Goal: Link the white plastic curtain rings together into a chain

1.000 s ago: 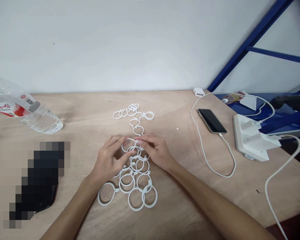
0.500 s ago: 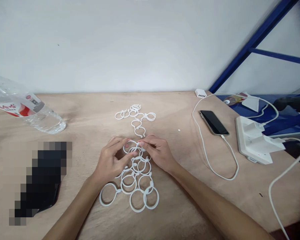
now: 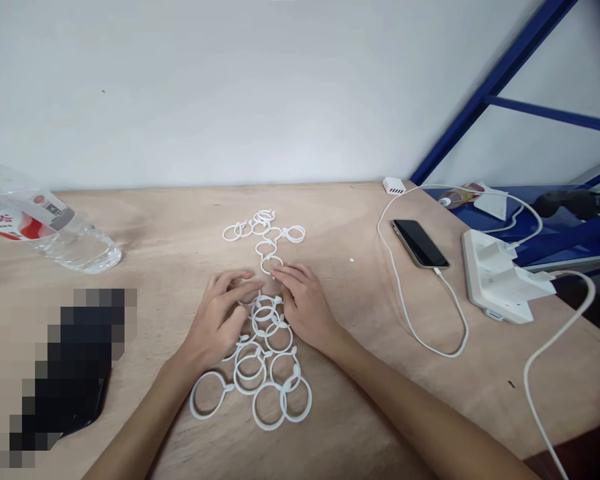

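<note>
A chain of linked white plastic rings (image 3: 265,347) lies on the wooden table (image 3: 360,373), running from near the front edge toward the wall. My left hand (image 3: 220,321) rests on the left side of the chain's middle, fingers spread and pressing on a ring. My right hand (image 3: 303,303) lies on the right side, fingertips touching a ring near the chain's narrow part (image 3: 267,263). Smaller rings (image 3: 265,227) branch out at the far end. Neither hand lifts anything; both lie flat on the rings.
A clear plastic bottle (image 3: 45,230) lies on its side at the far left. A blurred dark object (image 3: 70,373) sits front left. A phone (image 3: 419,243) on a white cable, a white power strip (image 3: 500,280) and a blue metal frame (image 3: 485,87) are at the right.
Both hands have flattened onto the rings; the pinch on the upper ring has loosened and the fingers now reach a little farther toward the wall.
</note>
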### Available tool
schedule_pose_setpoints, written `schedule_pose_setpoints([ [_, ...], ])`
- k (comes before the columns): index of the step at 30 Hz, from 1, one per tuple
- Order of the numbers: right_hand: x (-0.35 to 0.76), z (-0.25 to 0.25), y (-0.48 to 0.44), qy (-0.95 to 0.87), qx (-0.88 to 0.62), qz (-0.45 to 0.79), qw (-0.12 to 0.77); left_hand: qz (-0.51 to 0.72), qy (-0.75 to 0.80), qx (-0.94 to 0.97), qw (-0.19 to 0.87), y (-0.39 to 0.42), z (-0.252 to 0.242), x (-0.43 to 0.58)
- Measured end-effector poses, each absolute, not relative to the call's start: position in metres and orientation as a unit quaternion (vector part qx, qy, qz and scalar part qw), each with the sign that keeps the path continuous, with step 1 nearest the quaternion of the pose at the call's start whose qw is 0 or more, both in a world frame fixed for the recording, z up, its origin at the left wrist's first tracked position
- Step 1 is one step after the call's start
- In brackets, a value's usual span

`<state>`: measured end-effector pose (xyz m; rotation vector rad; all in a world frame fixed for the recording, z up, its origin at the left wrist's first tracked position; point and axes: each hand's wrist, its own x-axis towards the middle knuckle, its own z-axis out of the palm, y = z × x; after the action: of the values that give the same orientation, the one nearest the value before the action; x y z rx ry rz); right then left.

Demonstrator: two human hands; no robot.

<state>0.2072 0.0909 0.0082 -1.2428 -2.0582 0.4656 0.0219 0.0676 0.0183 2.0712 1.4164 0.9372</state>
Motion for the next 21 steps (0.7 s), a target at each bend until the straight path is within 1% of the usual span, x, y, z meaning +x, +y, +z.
schedule_pose_setpoints([
  [7,0.2067,0.0084,0.0926,-0.745,-0.51,0.195,0.382,0.346,0.544,0.724,0.245,0.0685,0.0185,0.0229],
  [11,0.2089,0.0063,0.093,-0.696,-0.511,0.229,0.451,0.357,0.549,0.716,0.244,0.0684,0.0216,0.024],
  [14,0.2092,0.0076,0.0915,-0.707,-0.433,0.261,0.495,0.367,0.546,0.713,0.242,0.0689,0.0228,0.0247],
  [18,0.2074,0.0109,0.0885,-0.759,-0.289,0.284,0.51,0.381,0.503,0.736,0.243,0.0697,0.0209,0.0243],
  [21,0.2072,0.012,0.0868,-0.746,-0.277,0.312,0.52,0.386,0.47,0.751,0.259,0.0701,0.0193,0.0234],
])
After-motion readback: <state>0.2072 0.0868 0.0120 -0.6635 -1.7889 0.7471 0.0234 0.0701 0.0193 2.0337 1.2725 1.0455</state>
